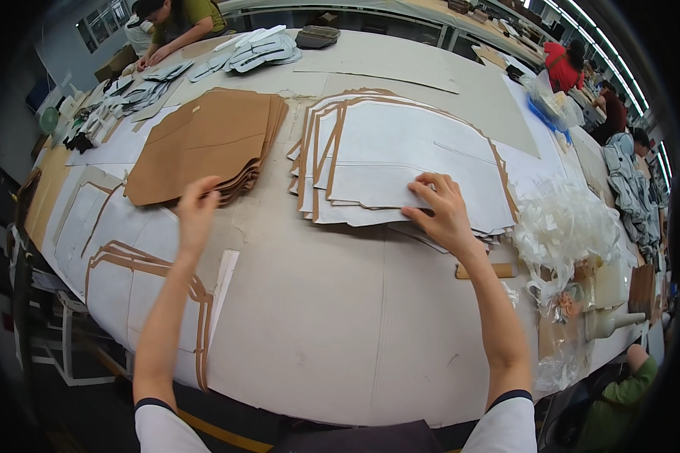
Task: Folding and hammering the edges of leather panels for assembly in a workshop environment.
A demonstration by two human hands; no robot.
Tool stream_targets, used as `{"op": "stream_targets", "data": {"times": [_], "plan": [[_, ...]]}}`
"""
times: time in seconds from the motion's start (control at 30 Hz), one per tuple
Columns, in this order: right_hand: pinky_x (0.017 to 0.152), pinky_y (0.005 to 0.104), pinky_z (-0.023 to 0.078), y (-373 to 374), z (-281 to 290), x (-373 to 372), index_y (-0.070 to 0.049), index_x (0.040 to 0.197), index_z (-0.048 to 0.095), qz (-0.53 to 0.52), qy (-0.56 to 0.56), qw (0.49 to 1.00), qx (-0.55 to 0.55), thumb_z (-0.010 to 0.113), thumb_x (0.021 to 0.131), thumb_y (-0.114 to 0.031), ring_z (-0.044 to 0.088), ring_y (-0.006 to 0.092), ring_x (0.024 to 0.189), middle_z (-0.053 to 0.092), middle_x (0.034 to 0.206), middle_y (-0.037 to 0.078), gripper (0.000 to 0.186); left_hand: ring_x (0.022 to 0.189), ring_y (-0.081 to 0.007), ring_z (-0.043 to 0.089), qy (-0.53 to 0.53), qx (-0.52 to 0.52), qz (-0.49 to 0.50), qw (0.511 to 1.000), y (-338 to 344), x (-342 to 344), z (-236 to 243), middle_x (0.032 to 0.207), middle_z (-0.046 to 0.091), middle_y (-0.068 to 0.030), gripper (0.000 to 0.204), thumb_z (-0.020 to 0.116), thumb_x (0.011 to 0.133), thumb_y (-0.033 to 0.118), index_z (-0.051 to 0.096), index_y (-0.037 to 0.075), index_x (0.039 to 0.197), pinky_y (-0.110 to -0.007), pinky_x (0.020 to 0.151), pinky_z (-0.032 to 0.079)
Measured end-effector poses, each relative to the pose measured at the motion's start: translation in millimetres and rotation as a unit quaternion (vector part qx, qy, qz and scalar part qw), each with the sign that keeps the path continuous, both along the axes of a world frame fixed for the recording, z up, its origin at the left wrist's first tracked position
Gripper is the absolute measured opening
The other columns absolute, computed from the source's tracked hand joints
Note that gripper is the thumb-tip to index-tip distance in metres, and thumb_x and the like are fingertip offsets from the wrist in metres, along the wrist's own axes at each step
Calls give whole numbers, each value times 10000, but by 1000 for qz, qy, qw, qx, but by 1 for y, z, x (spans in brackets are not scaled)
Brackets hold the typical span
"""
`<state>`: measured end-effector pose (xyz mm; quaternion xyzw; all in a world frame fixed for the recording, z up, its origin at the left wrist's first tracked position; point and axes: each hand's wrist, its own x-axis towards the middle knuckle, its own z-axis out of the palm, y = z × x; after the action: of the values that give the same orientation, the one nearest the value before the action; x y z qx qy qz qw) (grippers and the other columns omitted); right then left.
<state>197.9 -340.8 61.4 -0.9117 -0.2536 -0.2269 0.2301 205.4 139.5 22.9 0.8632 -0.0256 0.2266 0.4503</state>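
My left hand (197, 204) is over the near edge of a stack of brown panels (196, 143), fingers loosely curled and slightly apart, with nothing visible in them. The brown panels have angled sides, and their layered edges show on the right. To the right, a fanned stack of white-faced panels with brown borders (400, 151) lies on the table. My right hand (440, 205) rests at the near edge of this stack, fingers and thumb spread against the white surface. Its grip does not close on a panel.
More brown-edged white panels (136, 291) lie at the left front of the table (302, 325). A wooden-looking tool (487, 270) sits right of my right hand. Beyond it are a heap of clear plastic (567, 226) and a white nozzle bottle (612, 323). Other people work around the table.
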Motion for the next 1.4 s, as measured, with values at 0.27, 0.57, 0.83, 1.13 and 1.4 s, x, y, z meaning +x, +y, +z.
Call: {"op": "stream_targets", "data": {"times": [0.27,0.57,0.83,1.13,1.4], "plan": [[878,422,487,8,-21,25,-63,968,714,59,-103,992,-29,815,864,-219,615,264,1051,672,1070,63,213,1101,-145,676,202,-251,-95,942,-184,3,-1,1252,720,-70,364,649,1011,142,657,-1,1346,-300,877,545],[756,372,496,14,-33,15,-12,958,670,68,-232,960,-141,676,783,-17,617,251,884,621,931,98,175,915,-131,672,290,-358,-55,886,-186,43,5,1007,713,-20,277,654,1028,243,699,42,1215,-291,784,558],[836,417,506,-3,-27,4,22,1189,657,-15,-212,976,-52,672,760,24,631,317,1026,642,1122,168,429,884,-220,726,396,-392,-41,829,-203,111,46,1004,729,-106,384,767,958,307,697,-4,1172,-376,808,615],[882,456,506,-110,-34,6,-61,1089,716,-173,-184,968,8,641,730,89,641,332,1035,688,1085,109,396,861,-188,729,135,-388,-200,890,-254,116,151,1022,749,-93,250,785,892,17,720,-21,1131,-323,733,623],[833,407,489,-107,100,-133,-6,1123,744,-120,-330,936,0,652,743,112,678,308,942,716,1022,110,409,1139,-194,691,17,-418,-180,890,-173,-95,191,1223,720,-109,387,692,980,137,621,-33,1321,-339,1031,532]]}}
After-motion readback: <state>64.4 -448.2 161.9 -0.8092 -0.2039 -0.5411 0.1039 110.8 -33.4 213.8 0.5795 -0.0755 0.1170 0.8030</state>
